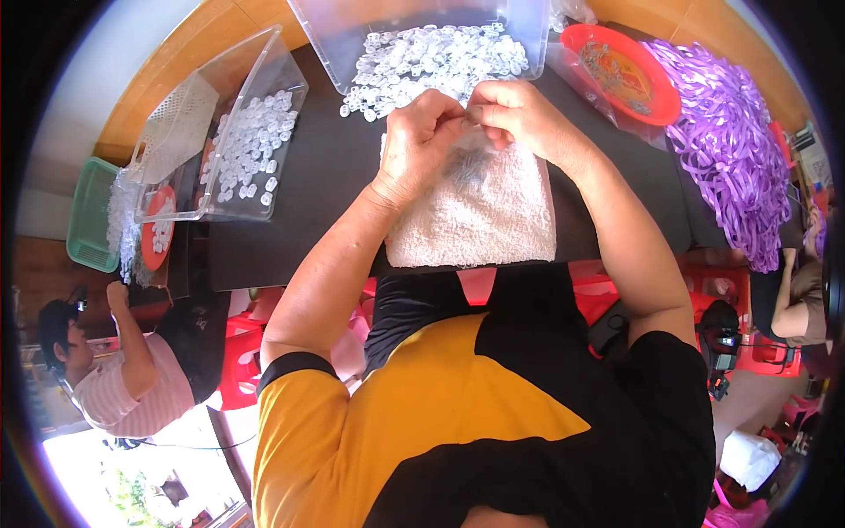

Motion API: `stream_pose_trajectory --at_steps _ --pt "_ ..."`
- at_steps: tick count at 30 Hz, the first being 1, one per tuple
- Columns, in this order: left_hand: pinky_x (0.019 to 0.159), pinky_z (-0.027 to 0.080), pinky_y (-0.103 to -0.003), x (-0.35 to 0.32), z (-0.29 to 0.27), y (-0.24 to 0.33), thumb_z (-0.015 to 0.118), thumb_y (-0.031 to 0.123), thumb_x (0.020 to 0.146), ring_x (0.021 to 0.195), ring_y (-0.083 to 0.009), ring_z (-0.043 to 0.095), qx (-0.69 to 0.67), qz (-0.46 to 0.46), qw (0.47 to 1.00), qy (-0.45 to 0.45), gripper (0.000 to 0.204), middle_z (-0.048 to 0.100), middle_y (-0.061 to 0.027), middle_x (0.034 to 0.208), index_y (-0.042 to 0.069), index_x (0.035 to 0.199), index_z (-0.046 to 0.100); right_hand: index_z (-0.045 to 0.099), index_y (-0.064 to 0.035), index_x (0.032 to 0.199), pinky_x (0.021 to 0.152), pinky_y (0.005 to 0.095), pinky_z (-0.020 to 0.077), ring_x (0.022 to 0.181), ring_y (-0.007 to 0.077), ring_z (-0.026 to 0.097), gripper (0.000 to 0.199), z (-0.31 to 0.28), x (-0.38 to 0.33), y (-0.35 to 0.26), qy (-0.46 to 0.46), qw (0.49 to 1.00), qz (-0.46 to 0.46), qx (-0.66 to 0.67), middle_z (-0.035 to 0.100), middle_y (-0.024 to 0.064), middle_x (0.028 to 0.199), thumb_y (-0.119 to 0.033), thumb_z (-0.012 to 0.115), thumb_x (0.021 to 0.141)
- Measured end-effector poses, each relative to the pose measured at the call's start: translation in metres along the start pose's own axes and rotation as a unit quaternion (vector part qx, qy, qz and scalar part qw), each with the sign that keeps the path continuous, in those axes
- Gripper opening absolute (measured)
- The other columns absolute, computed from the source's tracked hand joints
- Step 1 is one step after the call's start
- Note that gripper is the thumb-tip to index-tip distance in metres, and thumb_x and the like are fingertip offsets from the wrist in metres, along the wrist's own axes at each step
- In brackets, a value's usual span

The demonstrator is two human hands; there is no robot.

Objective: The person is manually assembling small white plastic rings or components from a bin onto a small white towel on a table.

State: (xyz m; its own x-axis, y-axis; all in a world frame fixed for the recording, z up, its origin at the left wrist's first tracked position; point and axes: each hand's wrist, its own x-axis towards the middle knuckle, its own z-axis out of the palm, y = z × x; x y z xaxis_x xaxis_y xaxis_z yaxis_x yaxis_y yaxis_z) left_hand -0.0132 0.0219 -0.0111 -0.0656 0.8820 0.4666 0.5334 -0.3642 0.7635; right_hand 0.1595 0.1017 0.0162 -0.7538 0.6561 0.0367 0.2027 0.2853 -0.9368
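My left hand and my right hand meet above the far edge of a folded white towel. The fingers of both are closed in a pinch, fingertip to fingertip. Whatever lies between them is too small and too covered to make out. Just below the fingers, a small heap of thin grey metal pieces rests on the towel. Beyond my hands, many small translucent white plastic pieces fill the front of a clear plastic bin and spill out over its near edge.
On the dark table, a tilted clear box holds more white pieces at left. Far right are a red plate of small metal pieces and a mound of purple ribbon straps. Other people sit at both sides.
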Motion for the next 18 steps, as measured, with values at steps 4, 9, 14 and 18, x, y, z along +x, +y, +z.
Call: stream_pose_trajectory --at_steps 4,9,14,18 --pt "0.067 0.052 -0.027 0.0 -0.001 0.0 0.07 0.007 0.083 0.07 -0.0118 0.061 -0.09 -0.037 0.995 0.012 0.013 0.066 -0.0074 0.077 -0.001 0.092 0.065 0.059 -0.0013 0.09 0.053 0.0236 0.0393 0.056 0.0092 0.051 0.02 0.004 0.002 0.003 0.035 0.999 -0.012 -0.006 0.052 0.0004 0.063 -0.019 0.053 0.096" --pt "0.058 0.045 -0.02 -0.001 -0.005 0.006 0.07 0.009 0.086 0.066 -0.0052 0.054 -0.144 -0.131 0.981 0.007 0.012 0.063 -0.0008 0.075 0.0 0.092 0.066 0.058 -0.0015 0.093 0.053 0.023 0.0388 0.057 0.0086 0.051 0.02 0.011 -0.001 0.0 0.067 0.997 -0.021 0.029 0.052 0.0011 0.066 -0.02 0.053 0.097" --pt "0.054 0.042 -0.019 0.0 -0.004 0.008 0.07 0.009 0.086 0.061 -0.0049 0.052 -0.241 -0.194 0.95 0.034 0.011 0.062 -0.0006 0.073 0.0 0.09 0.066 0.058 -0.0014 0.095 0.054 0.0225 0.0399 0.058 0.0082 0.05 0.017 0.017 0.0 0.002 0.064 0.997 -0.02 0.025 0.053 0.0009 0.068 -0.017 0.053 0.097" --pt "0.054 0.042 -0.02 0.001 -0.006 0.013 0.067 0.009 0.088 0.059 -0.0069 0.052 -0.286 -0.214 0.933 0.039 0.011 0.062 -0.002 0.073 -0.001 0.091 0.065 0.057 -0.0001 0.094 0.056 0.0236 0.042 0.06 0.0075 0.051 0.014 0.019 0.001 0.005 0.119 0.976 -0.14 -0.116 0.053 0.0006 0.069 -0.014 0.055 0.096"
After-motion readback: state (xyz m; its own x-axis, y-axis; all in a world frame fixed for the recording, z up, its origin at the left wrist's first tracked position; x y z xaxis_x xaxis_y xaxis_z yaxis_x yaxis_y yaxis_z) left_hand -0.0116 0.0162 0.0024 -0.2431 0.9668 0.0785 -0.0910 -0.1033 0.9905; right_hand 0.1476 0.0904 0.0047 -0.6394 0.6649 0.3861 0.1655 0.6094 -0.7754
